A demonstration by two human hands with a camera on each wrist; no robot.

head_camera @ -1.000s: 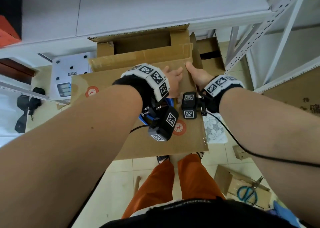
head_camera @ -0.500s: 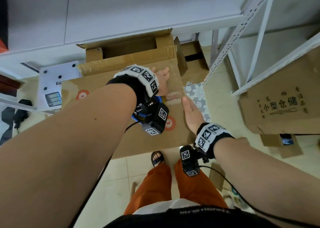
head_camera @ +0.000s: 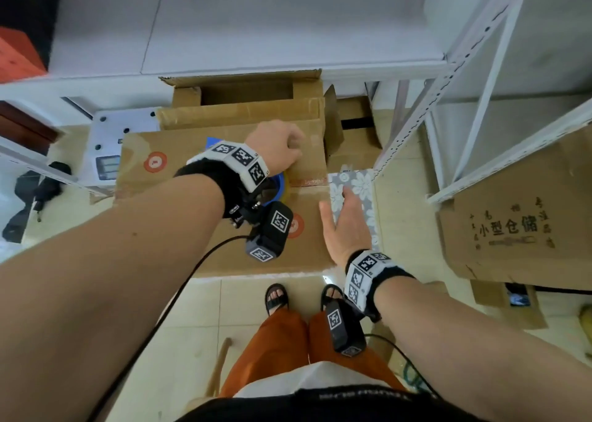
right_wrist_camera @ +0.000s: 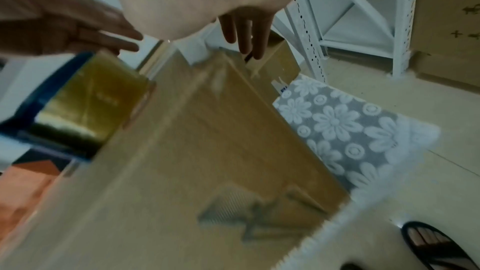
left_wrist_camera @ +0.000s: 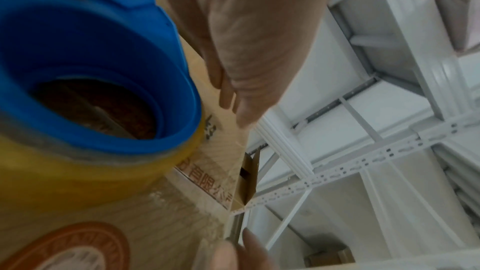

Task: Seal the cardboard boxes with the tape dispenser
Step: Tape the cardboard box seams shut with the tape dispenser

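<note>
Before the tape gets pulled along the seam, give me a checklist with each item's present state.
1. Left hand grips the blue tape dispenser: ok.
2. Dispenser sits at the centre seam of the cardboard box: ok.
3. Yellowish tape roll loaded on the dispenser: ok.
4. Box flaps lie flat and closed: ok.
5. Right hand steadies the box: fingers straight at its right edge; real contact cannot tell.
6. Tape end stuck down at the box's right edge: cannot tell, too blurred.
</note>
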